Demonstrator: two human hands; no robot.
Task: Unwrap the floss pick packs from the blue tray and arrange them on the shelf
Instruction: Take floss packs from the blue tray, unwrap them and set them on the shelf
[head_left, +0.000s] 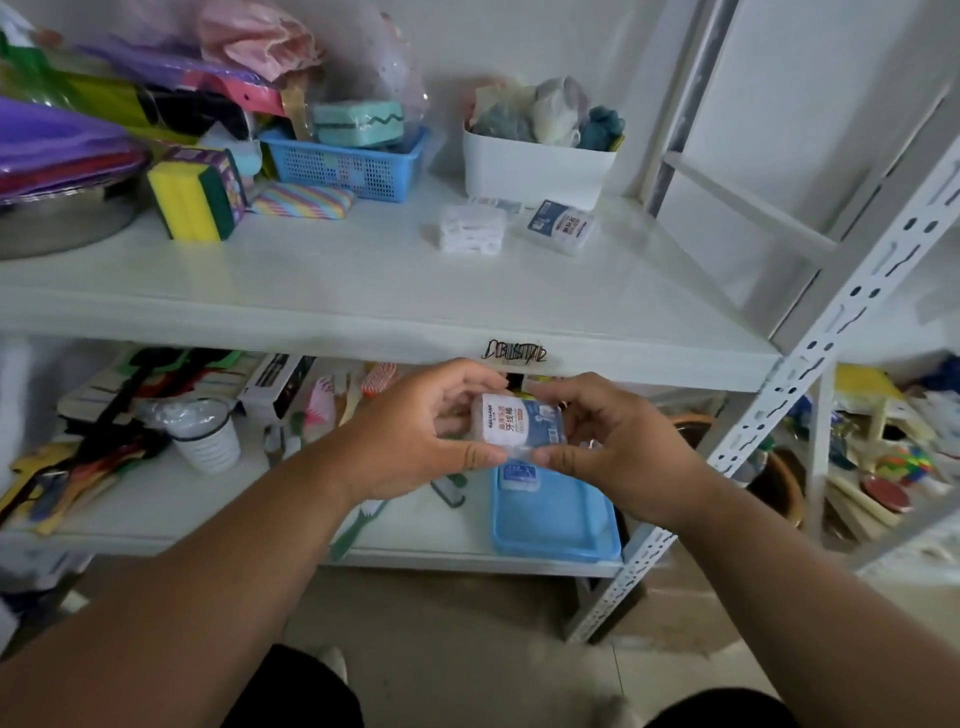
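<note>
A floss pick pack (514, 422) in clear wrap, white and blue with printed text, is held between my left hand (415, 431) and my right hand (618, 441), just below the front edge of the upper shelf (363, 291). Below my hands the blue tray (556, 519) rests on the lower shelf, with one more pack (519, 475) at its far end. On the upper shelf lie a blue-labelled floss pack (561, 226) and a clear white pack (472, 228), side by side.
A white bin (535, 166) of soft items and a blue mesh basket (343, 163) stand at the back of the upper shelf. Sponges (197, 195) and a metal bowl (57, 218) fill its left. Brushes, combs and a cup crowd the lower shelf's left. A perforated white upright (810, 353) rises at right.
</note>
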